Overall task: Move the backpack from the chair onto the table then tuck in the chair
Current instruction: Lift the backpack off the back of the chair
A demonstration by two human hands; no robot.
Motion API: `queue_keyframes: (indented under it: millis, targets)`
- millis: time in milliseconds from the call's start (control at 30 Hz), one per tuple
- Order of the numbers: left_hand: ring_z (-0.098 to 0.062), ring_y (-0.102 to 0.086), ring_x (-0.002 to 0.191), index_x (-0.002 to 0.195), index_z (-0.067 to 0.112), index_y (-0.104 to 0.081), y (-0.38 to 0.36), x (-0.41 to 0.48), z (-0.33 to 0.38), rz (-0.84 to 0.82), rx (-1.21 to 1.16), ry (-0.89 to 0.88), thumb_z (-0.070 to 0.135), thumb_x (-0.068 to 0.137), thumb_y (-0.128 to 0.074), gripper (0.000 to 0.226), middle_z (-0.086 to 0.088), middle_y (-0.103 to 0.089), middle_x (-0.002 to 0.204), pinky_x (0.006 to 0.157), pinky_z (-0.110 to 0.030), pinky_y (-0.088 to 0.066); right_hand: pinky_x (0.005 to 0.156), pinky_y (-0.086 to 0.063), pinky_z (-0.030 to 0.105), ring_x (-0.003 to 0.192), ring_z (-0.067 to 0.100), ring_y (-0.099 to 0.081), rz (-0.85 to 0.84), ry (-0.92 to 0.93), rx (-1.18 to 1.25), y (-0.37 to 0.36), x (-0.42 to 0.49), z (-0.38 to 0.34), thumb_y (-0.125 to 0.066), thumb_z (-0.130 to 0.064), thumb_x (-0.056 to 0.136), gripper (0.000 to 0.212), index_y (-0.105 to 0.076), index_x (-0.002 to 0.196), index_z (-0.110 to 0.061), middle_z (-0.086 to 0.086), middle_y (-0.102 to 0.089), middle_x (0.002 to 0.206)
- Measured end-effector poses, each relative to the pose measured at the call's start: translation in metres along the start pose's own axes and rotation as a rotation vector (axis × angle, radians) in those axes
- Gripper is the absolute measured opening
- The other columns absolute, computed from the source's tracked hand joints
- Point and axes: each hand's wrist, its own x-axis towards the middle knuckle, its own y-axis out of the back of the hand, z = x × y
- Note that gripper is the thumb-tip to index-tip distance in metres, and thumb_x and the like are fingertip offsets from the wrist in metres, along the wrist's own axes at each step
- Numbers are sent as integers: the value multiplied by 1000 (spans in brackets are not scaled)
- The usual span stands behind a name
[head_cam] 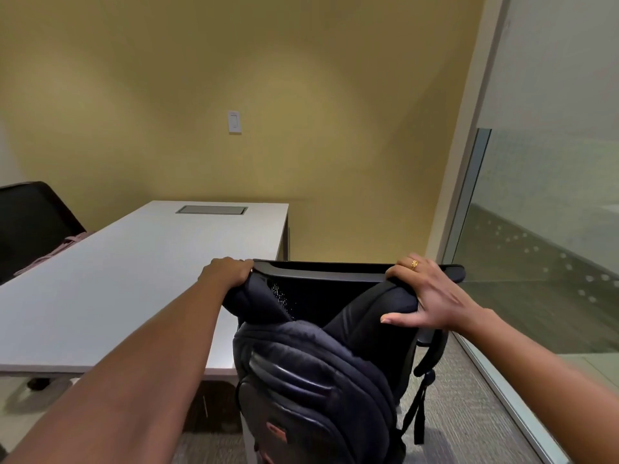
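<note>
A dark navy padded backpack (311, 373) hangs on the back of a black mesh chair (351, 267), with its two shoulder straps looped over the top rail. My left hand (227, 271) grips the left strap at the chair's top left corner. My right hand (425, 293) holds the right strap near the top right corner, fingers curled over it and thumb spread below. The white table (127, 272) stands just left of the chair. The chair's seat is hidden behind the backpack.
A second black chair (30, 222) stands on the table's far left side with a pinkish cloth (57, 251) by it. A grey cable hatch (212, 209) is set in the tabletop. A glass partition (549, 229) runs along the right; yellow wall behind.
</note>
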Motion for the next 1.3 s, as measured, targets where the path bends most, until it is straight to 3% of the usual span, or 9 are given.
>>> queue_keyframes:
  millis: [167, 300, 433, 567, 633, 867, 1100, 1200, 1300]
  targets:
    - [-39, -51, 117, 131, 3, -43, 8, -19, 12, -161, -61, 68, 42, 95, -25, 56, -24, -46, 136, 98, -38, -42, 74, -39, 39, 84, 19, -47, -67, -17, -67, 11, -5, 5, -48, -77, 62, 76, -59, 96, -10, 3, -55, 87]
    - [-42, -64, 98, 110, -6, -53, 3, -37, 13, -428, -74, 169, 33, 93, -30, 48, -29, -60, 117, 87, -45, -54, 71, -37, 35, 82, 20, -47, -124, 3, -152, 17, -12, 7, -45, -79, 62, 78, -57, 95, -10, 3, -56, 87]
    - [-40, -65, 98, 90, -3, -54, -5, -53, 10, -493, -63, 189, 35, 93, -34, 42, -25, -60, 116, 80, -40, -57, 68, -30, 32, 77, 14, -37, -149, 47, -185, 23, -13, 4, -42, -79, 64, 77, -56, 94, -10, 3, -55, 85]
    - [-42, -65, 97, 108, -2, -49, 0, -64, 12, -486, -137, 174, 43, 91, -35, 50, -27, -57, 118, 68, -39, -56, 67, -34, 34, 76, 19, -42, -156, 51, -190, 36, -12, 0, -40, -78, 65, 77, -57, 92, -8, 7, -56, 84]
    - [-42, -64, 99, 116, -2, -49, 1, -69, 16, -476, -177, 160, 47, 91, -35, 57, -27, -57, 120, 75, -41, -55, 69, -39, 39, 79, 24, -47, -140, 29, -179, 42, -16, -2, -39, -78, 65, 77, -57, 91, -7, 8, -56, 83]
    - [-37, -51, 118, 133, 3, -42, -11, -105, 34, -322, -249, 70, 59, 87, -36, 72, -21, -46, 137, 102, -43, -43, 68, -38, 38, 78, 24, -46, -145, -22, -142, 75, -42, 3, -42, -81, 65, 79, -56, 87, -7, 4, -52, 80]
    - [-37, -48, 120, 128, 4, -48, -46, -165, 79, -60, -117, -83, 55, 90, -30, 66, -22, -49, 135, 95, -38, -42, 68, -40, 40, 74, 24, -45, -163, 17, -201, 118, -92, 26, -35, -86, 62, 84, -54, 83, -7, 5, -51, 78]
    - [-35, -48, 119, 125, 9, -49, -63, -195, 98, 146, 8, -268, 54, 87, -42, 59, -16, -52, 129, 94, -44, -42, 65, -35, 35, 73, 22, -42, -124, 31, -220, 139, -111, 40, -33, -87, 62, 85, -52, 81, -6, 5, -49, 77]
    - [-26, -49, 119, 123, 18, -51, -85, -230, 116, 302, 94, -639, 42, 81, -56, 49, -6, -56, 126, 94, -43, -44, 63, -30, 33, 73, 21, -40, -94, 23, -222, 163, -129, 54, -33, -85, 61, 84, -52, 79, -5, 5, -48, 76]
